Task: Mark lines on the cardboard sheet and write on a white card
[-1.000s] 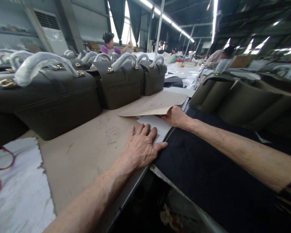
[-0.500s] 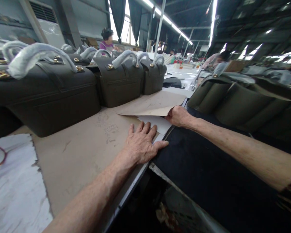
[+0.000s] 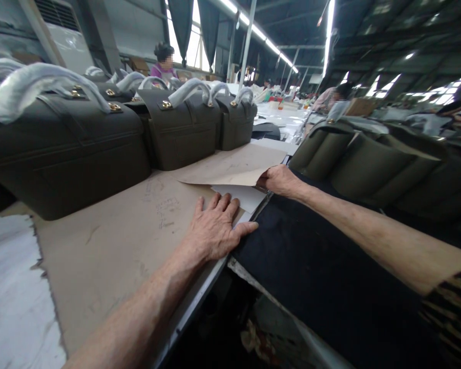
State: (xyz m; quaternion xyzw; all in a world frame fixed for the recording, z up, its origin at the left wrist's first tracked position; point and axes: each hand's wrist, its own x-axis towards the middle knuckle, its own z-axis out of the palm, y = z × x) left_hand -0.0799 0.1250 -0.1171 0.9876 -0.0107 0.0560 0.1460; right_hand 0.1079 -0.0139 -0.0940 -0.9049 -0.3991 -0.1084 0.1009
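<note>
My left hand lies flat with fingers spread on a brown paper sheet that covers the table and carries handwriting. Its thumb reaches over the table edge towards a black cloth surface. Further forward, my right hand is closed on the near corner of another brown paper sheet and holds it lifted. The ends of the right fingers are hidden under the paper. White paper shows beneath the raised edge, just beyond my left fingertips.
Dark olive handbags with wrapped handles stand along the left side. More olive bag pieces stand at the right. A torn white sheet lies at the lower left. Between the two surfaces is a dark gap. Other people work further back.
The whole view has shifted slightly, so things appear a little further left. My right hand still holds the paper corner up, and my left hand stays flat.
</note>
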